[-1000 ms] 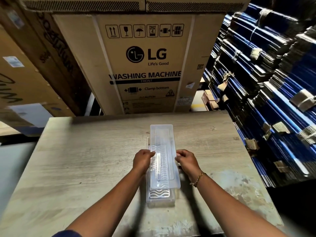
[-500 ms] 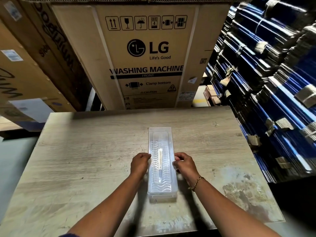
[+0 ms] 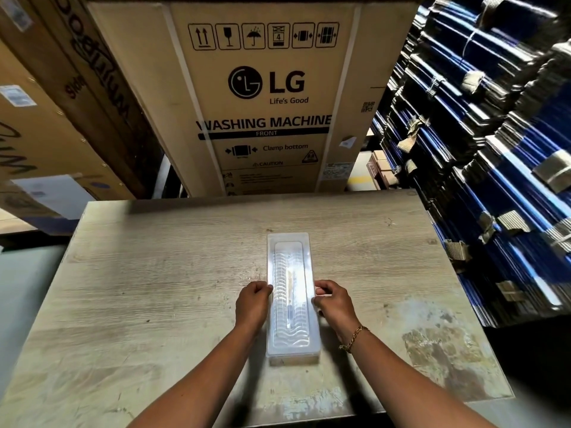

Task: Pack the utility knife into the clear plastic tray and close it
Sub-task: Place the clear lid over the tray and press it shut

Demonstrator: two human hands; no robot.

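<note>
Since a second ago the lid has dropped flush onto the clear plastic tray [image 3: 292,299] on the bench [image 3: 154,288], utility knife [image 3: 290,299] inside, between left hand [image 3: 251,305] and right hand [image 3: 332,304], both pinching its edges; uneven pressure risks an unlatched side.

Head view, down over table [image 3: 154,273]
</note>
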